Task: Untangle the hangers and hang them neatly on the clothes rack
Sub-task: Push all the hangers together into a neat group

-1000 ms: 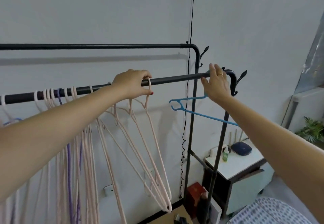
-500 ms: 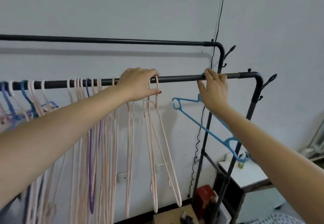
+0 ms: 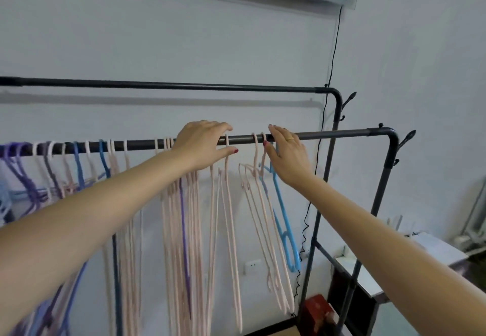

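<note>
The pink hangers (image 3: 231,204) hang by their hooks from the front rail (image 3: 328,136) of the black clothes rack (image 3: 389,178), spread along it from the left edge of view to about its middle, with purple and blue hangers (image 3: 79,167) mixed in at the far left. One light blue hanger (image 3: 282,217) hangs just right of the last two pink hooks (image 3: 259,139), directly under the right hand. The left hand (image 3: 203,143) rests over the rail with its fingers laid across the top and the thumb below, one pink hook sitting just beside the thumb tip; whether it pinches that hook cannot be told. The right hand (image 3: 286,157) lies on the rail with fingers fairly straight, fingertips at the two pink hooks, a ring on one finger; its thumb is near the blue hanger's neck, but a grip is not plain. Between the hands a short stretch of bare rail shows. Right of the right hand the rail runs bare to its rounded corner, where a post drops down. Behind stands a higher rear rail (image 3: 184,87), bare along its visible length. A black cable (image 3: 332,59) runs down the white wall, and a white side table (image 3: 410,256) sits low at the right.
</note>
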